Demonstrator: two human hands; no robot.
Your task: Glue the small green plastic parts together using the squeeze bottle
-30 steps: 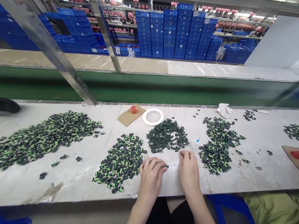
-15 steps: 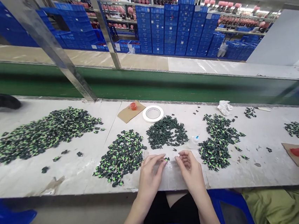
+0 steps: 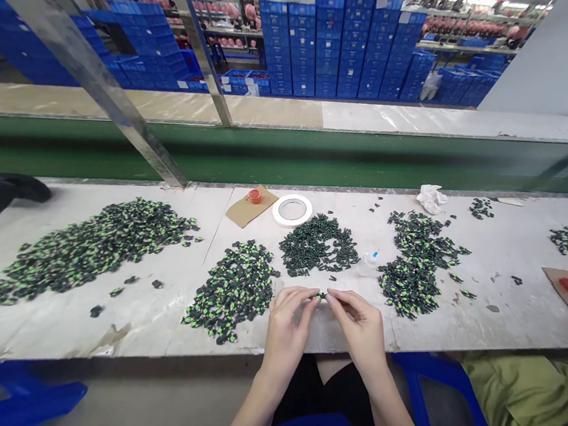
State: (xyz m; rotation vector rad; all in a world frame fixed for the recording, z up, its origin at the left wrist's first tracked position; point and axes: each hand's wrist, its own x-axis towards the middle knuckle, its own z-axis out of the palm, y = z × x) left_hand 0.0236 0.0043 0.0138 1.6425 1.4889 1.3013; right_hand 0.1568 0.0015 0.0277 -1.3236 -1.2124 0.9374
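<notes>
Between the fingertips of my left hand (image 3: 288, 320) is a small black-and-green part (image 3: 321, 296). My right hand (image 3: 355, 323) is closed, its thumb and forefinger pinched at the right end of that same part, so the two hands nearly meet. Just beyond them lies a pile of small dark pieces (image 3: 302, 248). Black-and-green parts form one pile (image 3: 235, 288) to the left of my hands and another (image 3: 411, 284) to the right. A small clear bottle with a blue tip (image 3: 368, 265) stands near my right hand.
A white tape roll (image 3: 292, 211) and a red pot (image 3: 255, 196) on cardboard (image 3: 238, 214) lie farther back. A long pile (image 3: 101, 244) spreads left. Crumpled tissue (image 3: 432, 199) is at the back right. Another person's green clothing (image 3: 526, 384) shows at the lower right.
My right hand has moved left to meet the left hand and now touches the small part. The view has shifted slightly.
</notes>
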